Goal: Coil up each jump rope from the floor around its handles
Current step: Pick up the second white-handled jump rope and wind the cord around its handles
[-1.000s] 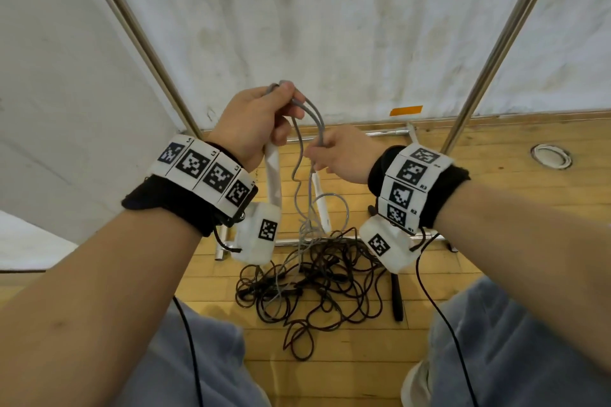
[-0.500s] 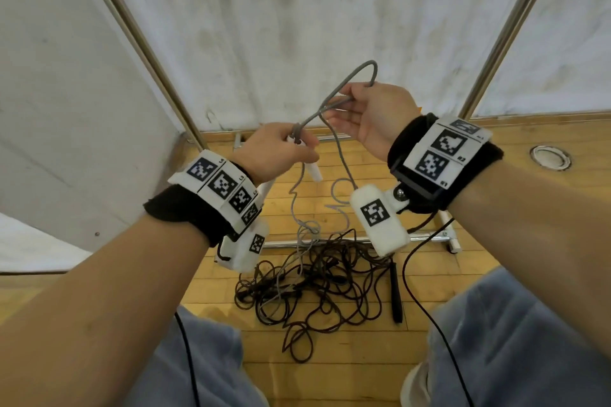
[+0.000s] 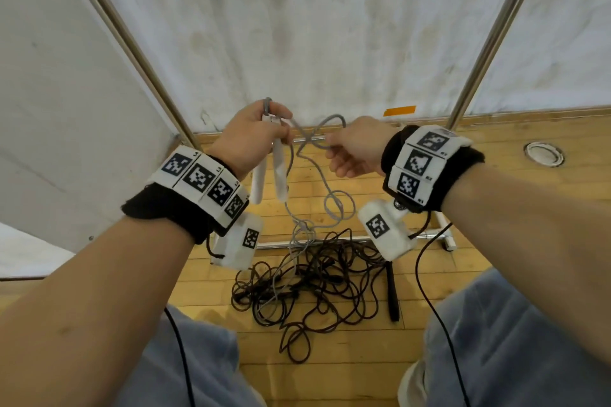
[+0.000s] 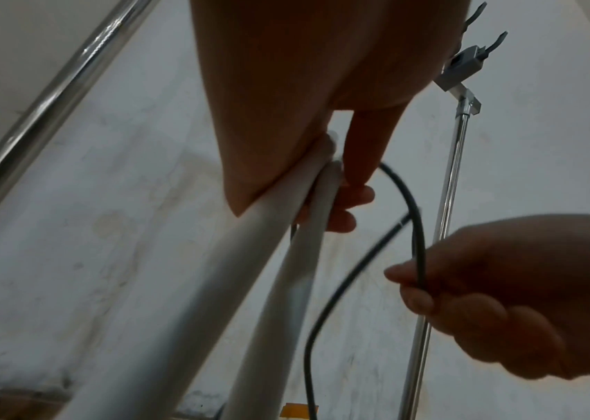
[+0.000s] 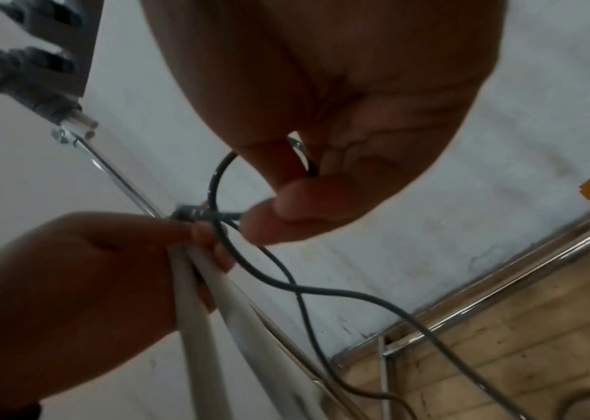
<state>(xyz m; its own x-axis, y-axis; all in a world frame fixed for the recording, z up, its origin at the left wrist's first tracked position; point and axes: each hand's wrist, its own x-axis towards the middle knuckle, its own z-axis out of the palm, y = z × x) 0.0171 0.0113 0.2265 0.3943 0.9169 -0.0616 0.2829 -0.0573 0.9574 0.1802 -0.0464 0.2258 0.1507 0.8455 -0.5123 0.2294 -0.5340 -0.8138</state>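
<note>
My left hand [image 3: 254,134] grips the tops of two white handles [image 3: 268,172] held side by side and pointing down; the same handles [image 4: 279,270] fill the left wrist view. A grey rope [image 3: 325,132] runs from their tops in a loop to my right hand [image 3: 353,149], which pinches it between thumb and finger, as seen on the grey rope [image 5: 221,176] in the right wrist view. The rest of the grey rope hangs down into a tangle of dark ropes [image 3: 317,277] on the wooden floor [image 3: 347,373].
A black handle [image 3: 391,291] lies on the floor right of the tangle. White fabric screens on metal poles [image 3: 489,40] stand behind, with a metal base bar [image 3: 429,235] on the floor. A round floor fitting [image 3: 544,154] sits far right. My knees frame the tangle.
My left hand rose with the handles while my right hand dropped from above to level with it, carrying the grey rope's loop to the right of the handles.
</note>
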